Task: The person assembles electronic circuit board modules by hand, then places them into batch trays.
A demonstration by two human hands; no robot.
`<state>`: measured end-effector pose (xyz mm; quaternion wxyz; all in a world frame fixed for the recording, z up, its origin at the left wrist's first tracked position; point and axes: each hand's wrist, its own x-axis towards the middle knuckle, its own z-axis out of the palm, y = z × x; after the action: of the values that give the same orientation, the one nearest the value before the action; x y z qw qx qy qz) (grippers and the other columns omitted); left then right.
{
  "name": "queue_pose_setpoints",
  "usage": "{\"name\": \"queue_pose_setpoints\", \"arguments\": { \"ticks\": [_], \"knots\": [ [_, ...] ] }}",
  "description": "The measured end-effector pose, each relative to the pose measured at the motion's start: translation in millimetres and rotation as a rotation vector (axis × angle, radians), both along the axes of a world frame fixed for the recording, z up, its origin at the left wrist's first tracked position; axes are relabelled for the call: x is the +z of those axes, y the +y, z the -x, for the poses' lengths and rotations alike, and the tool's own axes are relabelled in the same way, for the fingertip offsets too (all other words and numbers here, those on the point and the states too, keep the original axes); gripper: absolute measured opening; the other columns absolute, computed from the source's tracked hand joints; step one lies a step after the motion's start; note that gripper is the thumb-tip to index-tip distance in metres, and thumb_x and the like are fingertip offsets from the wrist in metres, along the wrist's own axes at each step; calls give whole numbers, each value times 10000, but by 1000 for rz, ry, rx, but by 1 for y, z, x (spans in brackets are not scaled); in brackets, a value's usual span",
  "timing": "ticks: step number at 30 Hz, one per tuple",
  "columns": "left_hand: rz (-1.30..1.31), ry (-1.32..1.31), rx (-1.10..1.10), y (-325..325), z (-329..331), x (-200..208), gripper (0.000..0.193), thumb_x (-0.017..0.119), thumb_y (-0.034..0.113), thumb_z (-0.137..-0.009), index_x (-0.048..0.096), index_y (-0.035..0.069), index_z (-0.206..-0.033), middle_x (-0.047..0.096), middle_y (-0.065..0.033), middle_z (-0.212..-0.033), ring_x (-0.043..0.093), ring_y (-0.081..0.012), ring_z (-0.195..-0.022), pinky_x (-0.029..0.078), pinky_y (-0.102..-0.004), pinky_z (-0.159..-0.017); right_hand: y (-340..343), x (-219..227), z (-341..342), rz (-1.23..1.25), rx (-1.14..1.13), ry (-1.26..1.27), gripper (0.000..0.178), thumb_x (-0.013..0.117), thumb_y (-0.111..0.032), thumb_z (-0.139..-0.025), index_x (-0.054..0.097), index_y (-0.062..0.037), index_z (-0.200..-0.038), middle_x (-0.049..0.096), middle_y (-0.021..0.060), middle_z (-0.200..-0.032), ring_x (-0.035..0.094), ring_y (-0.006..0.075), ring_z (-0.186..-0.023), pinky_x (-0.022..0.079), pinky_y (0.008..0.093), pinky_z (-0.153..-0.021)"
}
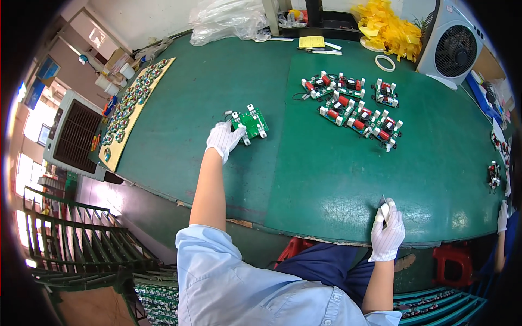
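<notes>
In my gloved left hand [223,139], reached out over the table's left half, the near-left edge of a green circuit board [253,124] is gripped. White blocks stand out at the board's corners, and its mostly bare green face is turned up. My gloved right hand [388,232] is closed close to the table's front edge. From its fingers pokes a small, slim tool [384,206] with a thin tip; its exact kind is too small to make out. Beyond that hand lies a cluster of circuit boards [359,124] with red and black parts and white corner blocks.
A board-covered tan panel [122,142] lies on the table's left side. Along the back are clear plastic bags [228,20], a yellow notepad [311,42], a tape ring [385,63], yellow strips [389,27] and a fan [454,49]. Another person's gloved hand [502,216] shows at far right.
</notes>
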<state>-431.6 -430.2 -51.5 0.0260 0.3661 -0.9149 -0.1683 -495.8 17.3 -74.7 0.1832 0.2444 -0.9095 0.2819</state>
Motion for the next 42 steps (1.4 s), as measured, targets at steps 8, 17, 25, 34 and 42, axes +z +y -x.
{"name": "queue_pose_setpoints", "arguments": {
  "ticks": [8,17,25,34,42],
  "knots": [
    [780,781,-118,75,35,31,203,632,173,-753,582,29,-887,589,-160,-946,548,-323,-931,429,-425,-801,-4,2,5,10,-13,25,279,578,-160,-795,558,-54,-1052,543,126,-697,557,311,-592,445,393,-505],
    [518,586,-925,241,165,16,487,546,134,-731,474,51,-1206,519,-144,-1178,434,-307,-1164,279,-427,-1021,15,-13,-5,276,62,181,371,550,-189,-806,520,-9,-1130,604,111,-879,544,261,-599,450,337,-519],
    [619,39,-922,280,174,13,241,529,175,-770,571,49,-971,623,-105,-855,570,-239,-926,213,-434,-1046,15,-16,-9,569,9,71,356,564,-43,-755,534,-18,-1109,597,157,-918,569,306,-708,471,334,-638],
    [282,444,-1153,257,25,39,481,564,-30,-554,592,112,-1012,555,-87,-1134,456,-279,-1155,242,-491,-1035,31,19,14,1035,7,-674,319,573,-155,-857,501,-28,-1141,490,-13,-759,430,51,-607,373,182,-535],
    [-199,646,-772,276,-38,-2,507,544,-63,-674,497,19,-1172,488,-211,-1211,458,-352,-1156,358,-389,-982,10,-11,18,30,-8,-216,167,545,-251,-811,544,-89,-854,605,121,-726,591,324,-651,470,414,-572]
  ]
}}
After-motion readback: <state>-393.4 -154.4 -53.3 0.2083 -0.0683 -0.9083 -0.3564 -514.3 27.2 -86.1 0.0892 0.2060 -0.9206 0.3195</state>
